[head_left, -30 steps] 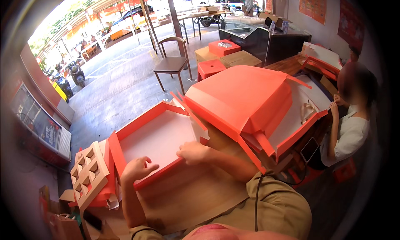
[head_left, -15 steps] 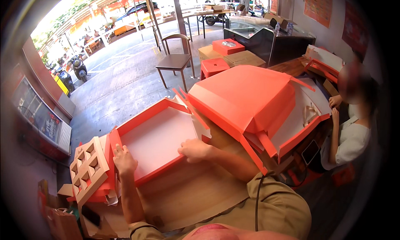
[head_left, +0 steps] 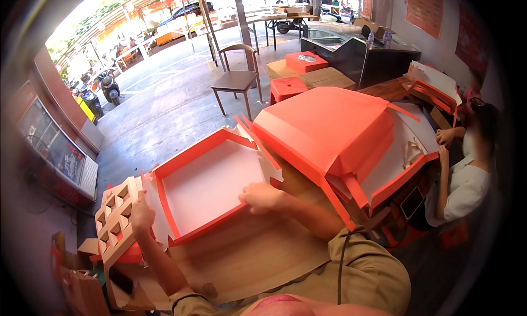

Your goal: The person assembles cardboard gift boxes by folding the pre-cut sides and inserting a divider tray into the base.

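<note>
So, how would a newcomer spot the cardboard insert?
On the wooden table, find the white-floored open box. Left of it, by the left hand, lies the insert: brown with rows of square openings, unlike the plain red pieces beside it.

Daylight floods in here from outside, blown white; smooth grey concrete floor glares; lower left dim, edges bent, rim black.
</note>
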A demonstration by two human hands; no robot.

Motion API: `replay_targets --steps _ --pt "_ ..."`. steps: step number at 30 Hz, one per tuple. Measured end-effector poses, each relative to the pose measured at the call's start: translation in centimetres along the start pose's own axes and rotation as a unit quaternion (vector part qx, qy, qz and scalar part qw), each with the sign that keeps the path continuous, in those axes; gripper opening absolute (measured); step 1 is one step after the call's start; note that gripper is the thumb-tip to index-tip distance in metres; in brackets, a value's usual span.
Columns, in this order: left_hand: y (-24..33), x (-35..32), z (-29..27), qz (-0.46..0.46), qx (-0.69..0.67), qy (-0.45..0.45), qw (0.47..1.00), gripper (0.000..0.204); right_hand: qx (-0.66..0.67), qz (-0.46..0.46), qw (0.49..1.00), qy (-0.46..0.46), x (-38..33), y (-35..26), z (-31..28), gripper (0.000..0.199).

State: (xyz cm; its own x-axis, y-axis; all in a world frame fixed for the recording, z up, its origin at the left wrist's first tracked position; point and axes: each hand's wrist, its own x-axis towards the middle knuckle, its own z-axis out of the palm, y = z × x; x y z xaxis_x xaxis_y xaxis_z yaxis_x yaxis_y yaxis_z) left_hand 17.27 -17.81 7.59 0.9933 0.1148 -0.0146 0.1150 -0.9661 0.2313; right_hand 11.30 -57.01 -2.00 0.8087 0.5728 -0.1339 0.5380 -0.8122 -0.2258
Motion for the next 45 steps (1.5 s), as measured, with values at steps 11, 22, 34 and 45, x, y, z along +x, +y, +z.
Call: replay_targets --steps 11,22,34,45 --pt "-7.4 2.9 3.2 -0.004 0.070 0.136 0.988 0.022 -0.001 0.016 1.000 0.002 0.3 -0.9 -1.1 0.066" --pt "-5.7 4.5 5.7 -0.019 0.114 0.231 0.966 0.016 0.005 0.049 0.999 -0.006 0.2 -1.4 -1.5 0.057" --pt "-4.2 2.7 3.7 0.091 -0.205 -0.097 0.970 0.037 0.003 0.046 0.999 0.002 0.1 -1.0 -1.1 0.055" --pt "-4.1 2.8 3.8 0.135 -0.192 -0.082 0.969 0.049 -0.004 0.053 0.999 -0.002 0.2 -1.3 -1.4 0.056"
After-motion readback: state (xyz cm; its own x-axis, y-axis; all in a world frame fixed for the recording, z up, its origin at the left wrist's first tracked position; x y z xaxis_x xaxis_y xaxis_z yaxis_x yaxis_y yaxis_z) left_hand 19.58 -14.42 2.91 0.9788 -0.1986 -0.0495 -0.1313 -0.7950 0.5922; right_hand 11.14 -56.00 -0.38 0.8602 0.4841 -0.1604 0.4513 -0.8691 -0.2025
